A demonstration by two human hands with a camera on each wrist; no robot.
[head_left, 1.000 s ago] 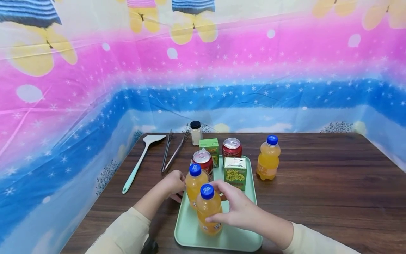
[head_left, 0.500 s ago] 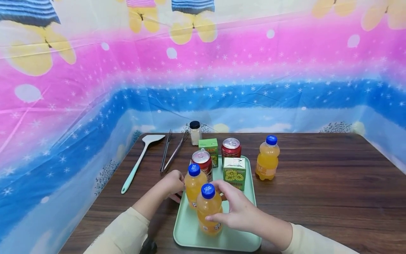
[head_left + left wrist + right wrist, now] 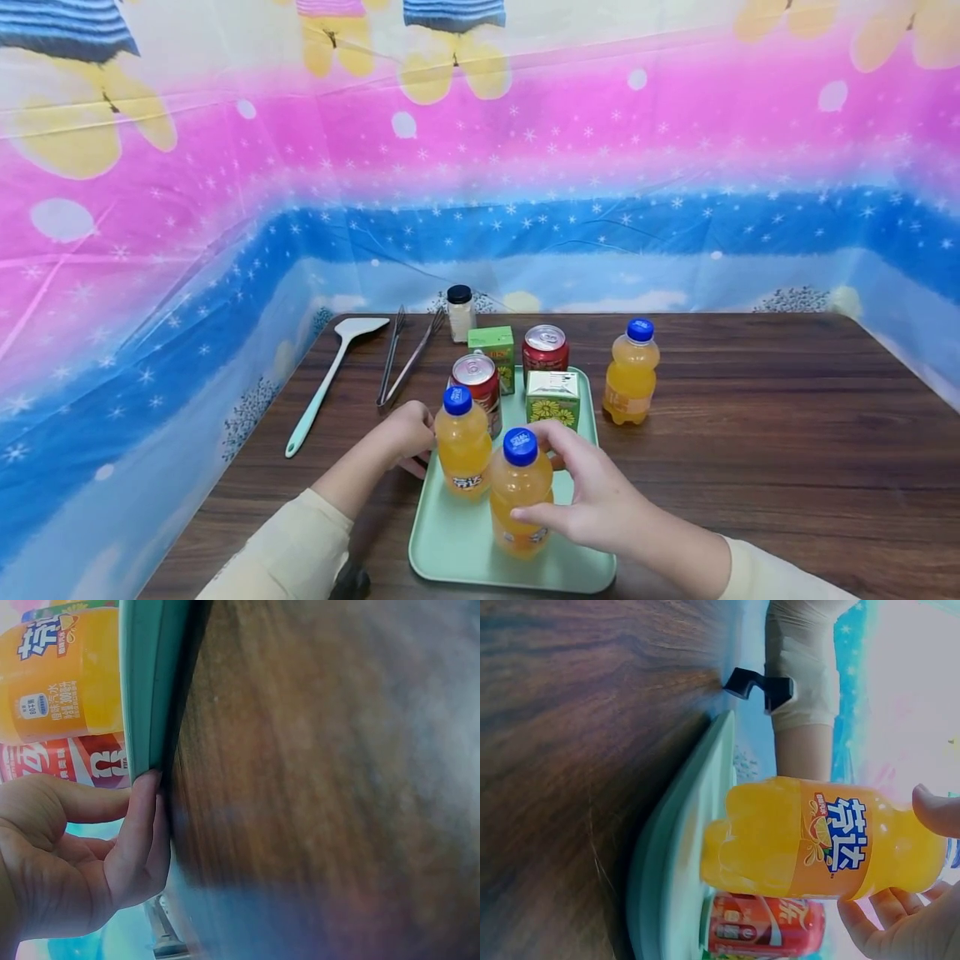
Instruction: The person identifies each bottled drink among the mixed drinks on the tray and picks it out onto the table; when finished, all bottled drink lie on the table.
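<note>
My right hand (image 3: 600, 496) grips an orange soda bottle (image 3: 517, 492) with a blue cap around its upper part. The bottle stands upright over the front of the light green tray (image 3: 442, 550), its base close to the tray floor in the right wrist view. My left hand (image 3: 82, 847) pinches the tray's left rim, thumb above and fingers at the outer side. Beside that hand, a second orange soda bottle (image 3: 461, 450) stands on the tray. Behind are a red soda can (image 3: 487, 396), another can (image 3: 546, 354), and two green drink cartons (image 3: 553, 408), one further back.
A third orange soda bottle (image 3: 630, 379) stands on the dark wooden table (image 3: 750, 467), right of the tray. At the back left lie a turner (image 3: 330, 387) and metal tongs (image 3: 393, 379), with a black-capped jar (image 3: 461, 315) beside them. A small black object (image 3: 351, 582) is near the left sleeve.
My right hand has moved the gripped bottle to the right, widening the gap from the bottle beside it and covering more of the front carton. My left hand has stayed at the tray rim.
</note>
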